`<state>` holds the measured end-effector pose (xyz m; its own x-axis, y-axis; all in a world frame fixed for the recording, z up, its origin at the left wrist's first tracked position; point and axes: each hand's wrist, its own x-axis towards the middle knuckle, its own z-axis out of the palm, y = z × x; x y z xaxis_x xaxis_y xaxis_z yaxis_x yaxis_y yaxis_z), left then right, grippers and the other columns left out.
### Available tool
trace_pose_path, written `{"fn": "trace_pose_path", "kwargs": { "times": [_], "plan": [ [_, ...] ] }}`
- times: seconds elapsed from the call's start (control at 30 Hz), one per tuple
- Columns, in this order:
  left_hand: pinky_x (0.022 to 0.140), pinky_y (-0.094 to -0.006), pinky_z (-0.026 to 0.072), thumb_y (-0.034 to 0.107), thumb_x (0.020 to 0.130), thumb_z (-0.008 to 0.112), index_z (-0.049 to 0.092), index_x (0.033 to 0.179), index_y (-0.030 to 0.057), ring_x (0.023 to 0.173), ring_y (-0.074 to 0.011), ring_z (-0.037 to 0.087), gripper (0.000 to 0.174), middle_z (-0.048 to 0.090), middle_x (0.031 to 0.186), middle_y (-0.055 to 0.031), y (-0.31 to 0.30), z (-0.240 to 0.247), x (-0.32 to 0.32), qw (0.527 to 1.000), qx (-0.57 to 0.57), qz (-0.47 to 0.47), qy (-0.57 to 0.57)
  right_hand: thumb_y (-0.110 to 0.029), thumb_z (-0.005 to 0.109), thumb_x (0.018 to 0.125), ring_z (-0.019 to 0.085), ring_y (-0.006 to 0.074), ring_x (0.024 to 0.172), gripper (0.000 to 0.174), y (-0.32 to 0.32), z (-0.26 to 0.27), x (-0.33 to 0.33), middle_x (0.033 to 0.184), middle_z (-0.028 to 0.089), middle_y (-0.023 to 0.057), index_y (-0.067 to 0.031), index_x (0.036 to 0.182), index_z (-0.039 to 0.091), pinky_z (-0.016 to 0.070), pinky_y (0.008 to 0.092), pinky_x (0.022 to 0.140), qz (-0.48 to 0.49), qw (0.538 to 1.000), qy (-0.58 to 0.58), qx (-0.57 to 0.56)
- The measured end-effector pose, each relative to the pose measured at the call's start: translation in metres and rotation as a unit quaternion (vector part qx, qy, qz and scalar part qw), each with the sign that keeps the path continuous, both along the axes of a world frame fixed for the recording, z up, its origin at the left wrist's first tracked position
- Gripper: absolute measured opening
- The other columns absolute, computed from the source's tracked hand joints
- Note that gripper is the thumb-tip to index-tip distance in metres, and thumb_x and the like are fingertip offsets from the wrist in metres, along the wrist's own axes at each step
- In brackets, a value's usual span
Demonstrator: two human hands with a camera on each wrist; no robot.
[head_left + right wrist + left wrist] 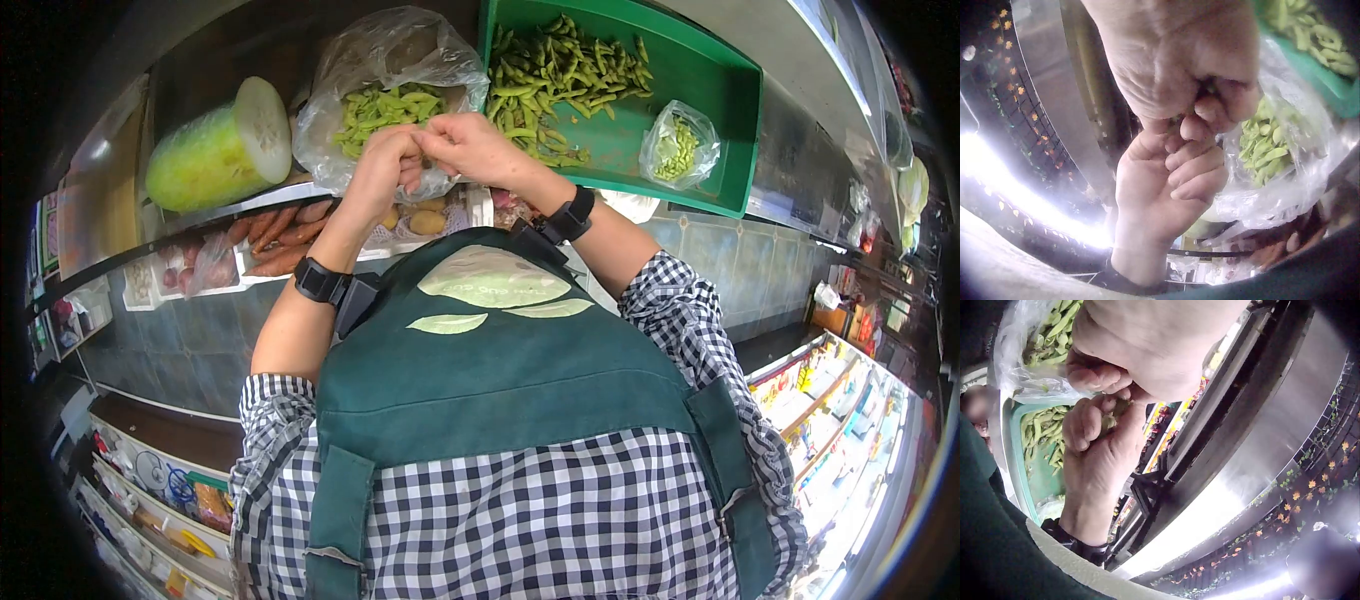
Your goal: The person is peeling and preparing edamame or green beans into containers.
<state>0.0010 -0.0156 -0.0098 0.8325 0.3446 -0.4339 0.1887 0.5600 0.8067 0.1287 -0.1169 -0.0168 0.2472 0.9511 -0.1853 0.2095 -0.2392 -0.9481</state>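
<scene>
My left hand (pixel 382 170) and right hand (pixel 468 148) meet fingertip to fingertip over the near edge of a clear plastic bag (pixel 340 85). Both have curled fingers. A small green bean pod (pixel 1109 423) shows inside the right hand's curl in the left wrist view, mostly hidden by fingers. The left fingertips pinch at the same spot, where a bit of green shows between the hands in the right wrist view. Loose green pods (pixel 385 112) fill the opened bag. Beside it, a green tray (pixel 690 65) holds a heap of darker bean pods (pixel 560 75).
A small bag of shelled beans (pixel 678 150) sits in the tray's right part. A cut winter melon (pixel 215 150) lies left of the plastic bag. Below the counter edge are sweet potatoes (pixel 285 235) and potatoes (pixel 428 222) in boxes. Stocked shelves (pixel 840 420) stand behind at right.
</scene>
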Motion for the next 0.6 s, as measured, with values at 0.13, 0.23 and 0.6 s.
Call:
{"fn": "trace_pose_path", "kwargs": {
  "times": [0.13, 0.23, 0.6],
  "plan": [
    [0.043, -0.0248, 0.0278, 0.005, 0.075, 0.043, 0.046, 0.075, 0.0050, 0.045, -0.0089, 0.029, 0.003, 0.030, 0.056, 0.0023, -0.005, 0.001, 0.004, 0.996, 0.002, 0.071, 0.061, -0.018, 0.052, 0.086, 0.049, 0.0091, 0.048, 0.019, -0.004, -0.008, -0.005, 0.057, 0.055, 0.0029, -0.0019, 0.077, 0.058, 0.0379, 0.0244, 0.044, -0.026, 0.998, 0.060, 0.003],
    [0.044, -0.0245, 0.0282, 0.005, 0.077, 0.044, 0.047, 0.077, 0.0050, 0.046, -0.0083, 0.029, 0.004, 0.032, 0.057, 0.0026, 0.008, -0.020, 0.004, 0.995, 0.018, 0.083, 0.043, -0.015, 0.051, 0.089, 0.042, 0.0065, 0.047, 0.016, -0.009, -0.013, -0.002, 0.060, 0.052, 0.0004, -0.0028, 0.082, 0.058, 0.0309, 0.0202, 0.042, -0.052, 0.958, 0.281, -0.024],
    [0.050, -0.0211, 0.0358, 0.009, 0.084, 0.053, 0.058, 0.094, 0.0033, 0.057, -0.0069, 0.046, 0.012, 0.050, 0.066, 0.0008, 0.005, -0.028, 0.005, 0.986, 0.132, 0.067, 0.078, -0.019, 0.056, 0.081, 0.064, 0.0269, 0.067, 0.015, -0.097, -0.082, 0.107, 0.074, 0.064, 0.0125, -0.0053, 0.087, 0.061, 0.0496, 0.0376, 0.055, -0.140, 0.913, -0.367, -0.112]
  ]
}}
